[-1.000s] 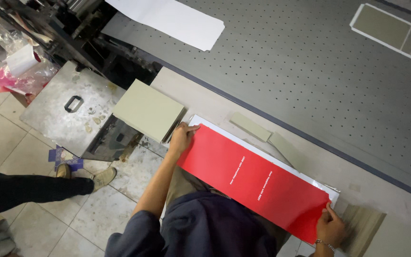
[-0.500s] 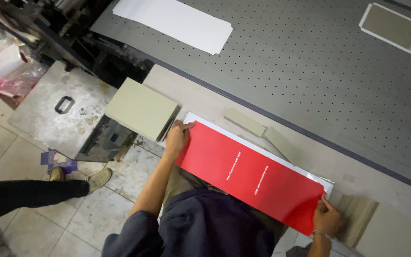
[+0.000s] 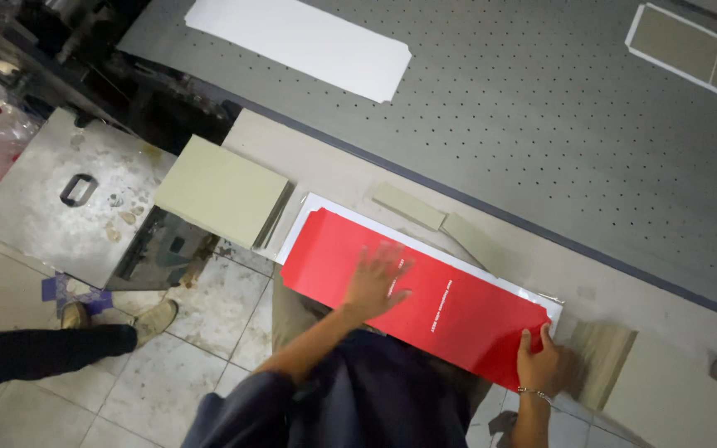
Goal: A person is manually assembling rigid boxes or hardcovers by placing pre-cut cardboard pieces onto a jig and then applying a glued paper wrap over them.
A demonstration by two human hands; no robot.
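Fingers of the left hand (image 3: 375,282) spread flat, pressing on the red sheet (image 3: 425,299) near its middle; palm down, grasping nothing. Right hand (image 3: 545,365) at the sheet's lower-right end, fingers laid over the edge; whether they pinch it, cannot tell. Red sheet lies diagonally at centre frame on a white backing sheet (image 3: 313,207), on the beige worktable (image 3: 334,166). Stack of greyish boards (image 3: 221,191) just beside its upper-left end; two narrow board strips (image 3: 408,206) above it. Perforated grey bed (image 3: 541,108) fills the upper frame, with a white sheet (image 3: 300,41) upper left.
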